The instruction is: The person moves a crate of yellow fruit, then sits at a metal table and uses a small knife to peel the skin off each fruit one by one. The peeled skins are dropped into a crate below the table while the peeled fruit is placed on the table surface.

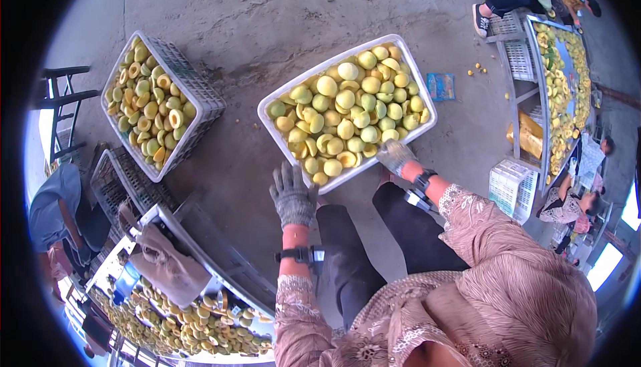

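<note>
A pale plastic crate (270,129) full of yellow-green halved fruits (344,100), which look like apricots or peaches, is in front of me. My left hand (294,197), in a grey knitted glove, is open beside the crate's near left corner, its fingers spread and pointing away from me. At the near right side, my right hand (396,157), also gloved, is bent over the rim close to the fruit. Its fingers look curled onto that edge, and their undersides are hidden. Each wrist wears a dark strap with a small device.
At left stands another crate (200,110) of halved fruit, near stacked dark crates (127,180). A fruit-covered table (257,330) with a cloth bag (170,267) is at lower left. Another sorting table (544,100) stands at right, with people around it. A blue packet (441,87) lies on the floor.
</note>
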Demonstrator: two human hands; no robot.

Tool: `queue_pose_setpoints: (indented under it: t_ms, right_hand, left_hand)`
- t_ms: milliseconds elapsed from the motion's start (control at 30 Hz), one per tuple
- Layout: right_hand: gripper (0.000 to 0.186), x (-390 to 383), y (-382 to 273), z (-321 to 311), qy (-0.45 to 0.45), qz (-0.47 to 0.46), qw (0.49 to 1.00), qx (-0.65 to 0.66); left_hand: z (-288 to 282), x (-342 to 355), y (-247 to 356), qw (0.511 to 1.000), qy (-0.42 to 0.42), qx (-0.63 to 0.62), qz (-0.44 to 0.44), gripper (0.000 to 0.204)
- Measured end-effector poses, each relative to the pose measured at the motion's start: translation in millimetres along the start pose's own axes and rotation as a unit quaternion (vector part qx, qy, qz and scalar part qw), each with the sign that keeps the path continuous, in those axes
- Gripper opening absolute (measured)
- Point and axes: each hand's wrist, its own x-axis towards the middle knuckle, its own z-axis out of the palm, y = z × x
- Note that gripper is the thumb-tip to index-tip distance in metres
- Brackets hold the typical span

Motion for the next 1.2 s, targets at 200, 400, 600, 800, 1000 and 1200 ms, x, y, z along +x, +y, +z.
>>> queue_pose_setpoints:
  t_ms: [200,400,600,800,1000,1200]
  right_hand:
    - [0.041,-112.6,27.7,-10.5,-0.078,0.049,0.995,-0.024]
    - [0.014,-171.7,-31.6,-42.0,-0.124,0.115,0.971,0.169]
    - [0.014,-165.2,-34.3,-56.3,-0.203,-0.009,0.971,0.129]
    - [0.019,-143.5,4.8,-95.2,-0.238,-0.079,0.968,0.014]
    - [0.020,-167.0,42.5,-134.1,-0.194,-0.042,0.975,-0.102]
    - [0.018,-210.2,42.0,-88.9,-0.231,-0.136,0.948,-0.174]
  left_hand:
    - [-8.0,-172.4,-24.6,0.982,-0.145,-0.025,-0.122,0.069]
    - [-26.1,-310.3,-27.4,0.956,-0.138,-0.063,-0.251,0.064]
    - [-9.1,-408.1,24.0,0.898,-0.065,-0.174,-0.400,0.062]
    - [56.0,-504.3,155.8,0.818,-0.068,-0.287,-0.494,0.059]
    - [140.4,-582.1,276.8,0.732,-0.065,-0.397,-0.550,0.058]
    - [238.4,-631.5,341.0,0.704,-0.027,-0.448,-0.551,0.063]
